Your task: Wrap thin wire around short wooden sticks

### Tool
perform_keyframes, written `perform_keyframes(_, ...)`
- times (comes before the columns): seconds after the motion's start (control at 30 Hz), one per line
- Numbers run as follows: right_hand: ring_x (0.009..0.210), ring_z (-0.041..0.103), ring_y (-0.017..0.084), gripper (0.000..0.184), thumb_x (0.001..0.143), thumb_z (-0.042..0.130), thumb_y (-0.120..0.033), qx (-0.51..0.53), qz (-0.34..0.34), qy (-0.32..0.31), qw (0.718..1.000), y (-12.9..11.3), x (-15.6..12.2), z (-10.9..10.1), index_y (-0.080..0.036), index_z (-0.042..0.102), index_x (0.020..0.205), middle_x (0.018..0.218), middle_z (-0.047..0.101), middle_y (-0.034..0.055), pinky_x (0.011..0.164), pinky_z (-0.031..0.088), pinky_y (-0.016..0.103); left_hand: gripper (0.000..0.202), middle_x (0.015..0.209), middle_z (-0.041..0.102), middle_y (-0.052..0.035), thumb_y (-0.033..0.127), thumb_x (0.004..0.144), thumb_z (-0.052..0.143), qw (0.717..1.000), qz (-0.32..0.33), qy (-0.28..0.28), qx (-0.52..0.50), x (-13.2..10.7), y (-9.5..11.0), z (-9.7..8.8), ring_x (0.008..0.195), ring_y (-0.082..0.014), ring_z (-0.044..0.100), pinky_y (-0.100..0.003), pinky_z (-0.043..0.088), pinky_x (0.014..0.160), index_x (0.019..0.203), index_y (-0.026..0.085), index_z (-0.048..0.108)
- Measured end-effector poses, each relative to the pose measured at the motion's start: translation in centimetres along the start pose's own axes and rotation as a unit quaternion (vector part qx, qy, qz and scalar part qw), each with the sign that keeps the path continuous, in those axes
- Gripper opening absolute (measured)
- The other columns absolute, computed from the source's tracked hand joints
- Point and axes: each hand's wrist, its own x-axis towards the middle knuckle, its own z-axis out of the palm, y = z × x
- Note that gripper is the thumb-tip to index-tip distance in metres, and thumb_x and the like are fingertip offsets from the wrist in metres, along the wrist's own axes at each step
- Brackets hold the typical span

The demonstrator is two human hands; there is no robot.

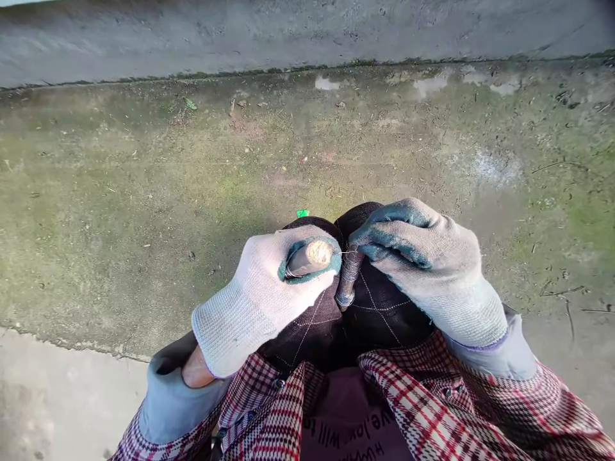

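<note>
My left hand (269, 275), in a pale knit glove with a green-blue coated palm, is wrapped round a thick wooden stick (318, 254). The stick's pale cut end points up toward me, and wire strands show beside it in the grip. At the same height, my right hand (423, 256), gloved alike, has its fingers pressed together on a thin wire (350, 251) that spans the small gap between the hands. Below its fingertips, a second, darker stick (350, 278) wound with wire lies slanted over my lap. Its upper end is hidden by the right fingers.
My knees in dark stitched trousers (384, 307) are under both hands. Mossy concrete ground (144, 192) with twigs and crumbs spreads in front, up to a grey concrete ledge (288, 32). A small green scrap (302, 213) shows just beyond the left knee.
</note>
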Motion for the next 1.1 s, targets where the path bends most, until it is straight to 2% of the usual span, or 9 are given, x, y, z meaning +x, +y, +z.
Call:
perform_keyframes(0.17,0.092,0.071,0.022,0.014,0.095,0.065,-0.035,0.073,0.022,0.03,0.997,0.4,-0.4,0.3,-0.03,0.078,0.096,0.101,0.073,0.0041,0.079,0.059,0.033,0.008,0.082,0.077,-0.0012,0.028,0.074,0.07,1.0,-0.004,0.021,0.015,0.5,0.4,0.2,0.08,-0.022,0.071,-0.029,0.058,0.076,0.077,0.022,0.075)
perform_keyframes(0.37,0.093,0.073,0.027,0.018,0.095,0.065,-0.04,0.172,0.06,0.027,0.983,0.8,-0.2,0.7,-0.031,0.08,0.09,0.094,0.075,0.0049,0.083,0.061,0.043,0.008,0.085,0.077,-0.0003,0.028,0.074,0.071,0.999,0.014,0.033,0.034,0.7,0.6,0.1,0.085,-0.0224,0.072,-0.031,0.058,0.082,0.077,0.024,0.077)
perform_keyframes(0.5,0.091,0.073,0.028,0.018,0.095,0.064,-0.04,0.164,0.084,0.039,0.982,0.7,-0.1,0.7,-0.032,0.08,0.095,0.093,0.075,0.0049,0.083,0.062,0.045,0.008,0.085,0.077,-0.0005,0.028,0.073,0.073,0.998,0.017,0.023,0.053,0.9,0.3,-0.2,0.086,-0.023,0.072,-0.03,0.059,0.082,0.078,0.024,0.077)
perform_keyframes(0.67,0.094,0.072,0.025,0.014,0.094,0.066,-0.037,0.1,0.06,0.056,0.992,0.8,-0.5,0.6,-0.033,0.079,0.096,0.099,0.074,0.0043,0.081,0.061,0.038,0.006,0.084,0.077,-0.0005,0.026,0.075,0.073,0.998,0.03,0.003,0.054,0.8,-0.1,-0.4,0.083,-0.022,0.072,-0.03,0.059,0.078,0.079,0.025,0.078)
perform_keyframes(0.8,0.096,0.071,0.024,0.014,0.096,0.064,-0.034,0.053,0.053,0.044,0.996,0.8,-1.0,0.4,-0.034,0.077,0.097,0.101,0.073,0.0035,0.08,0.059,0.036,0.006,0.084,0.077,-0.0003,0.025,0.075,0.073,0.998,0.036,0.003,0.048,0.9,-0.1,-0.3,0.08,-0.0211,0.071,-0.03,0.059,0.078,0.079,0.025,0.078)
perform_keyframes(0.97,0.095,0.071,0.024,0.014,0.095,0.065,-0.038,0.078,0.012,0.039,0.996,1.5,-1.1,0.8,-0.032,0.077,0.1,0.1,0.072,0.0047,0.082,0.058,0.038,0.004,0.083,0.076,-0.0001,0.024,0.073,0.073,0.999,0.037,0.007,0.037,1.3,0.2,-0.3,0.08,-0.0211,0.071,-0.03,0.058,0.079,0.075,0.024,0.077)
perform_keyframes(1.1,0.096,0.07,0.027,0.026,0.096,0.061,-0.05,0.142,0.012,0.027,0.989,2.0,-1.0,1.4,-0.031,0.078,0.096,0.096,0.071,0.0072,0.083,0.058,0.042,0.004,0.084,0.076,-0.0006,0.022,0.072,0.074,0.999,0.03,0.014,0.041,1.9,0.2,-0.3,0.085,-0.0227,0.072,-0.031,0.058,0.08,0.075,0.024,0.077)
